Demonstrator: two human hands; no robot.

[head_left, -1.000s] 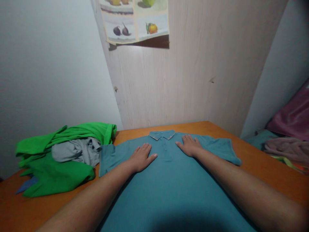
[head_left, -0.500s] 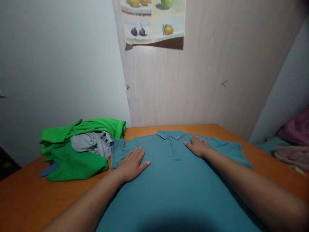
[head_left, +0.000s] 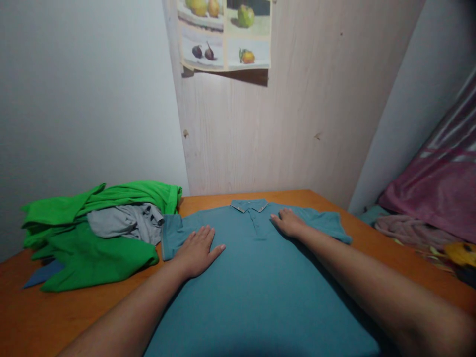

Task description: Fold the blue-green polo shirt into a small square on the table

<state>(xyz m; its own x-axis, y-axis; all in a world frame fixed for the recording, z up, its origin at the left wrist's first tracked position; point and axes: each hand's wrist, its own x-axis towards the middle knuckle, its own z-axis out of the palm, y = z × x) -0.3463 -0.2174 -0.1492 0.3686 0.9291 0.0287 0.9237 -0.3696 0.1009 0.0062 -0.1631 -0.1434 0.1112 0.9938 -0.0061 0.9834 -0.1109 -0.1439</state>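
Note:
A blue-green polo shirt (head_left: 253, 282) lies spread out, front side up, its collar at the far end and both short sleeves stretched to the sides. My left hand (head_left: 197, 252) rests flat on it near the left sleeve, fingers extended and thumb apart. On the other side of the button placket, my right hand (head_left: 289, 223) touches the shirt below the right shoulder. Its fingers are stretched out, and nothing is held. The lower part of the shirt runs out of the bottom of the view.
An orange-brown table (head_left: 33, 317) carries the shirt. At its left is a heap of green clothes (head_left: 100, 258) with a grey garment (head_left: 122, 221). A wall with a fruit poster (head_left: 226, 37) stands behind. Pink fabric (head_left: 435, 188) hangs at right.
The view has turned to the right, so more pink fabric shows. Both hands stay on the shirt; the right hand's fingers look a little closer together.

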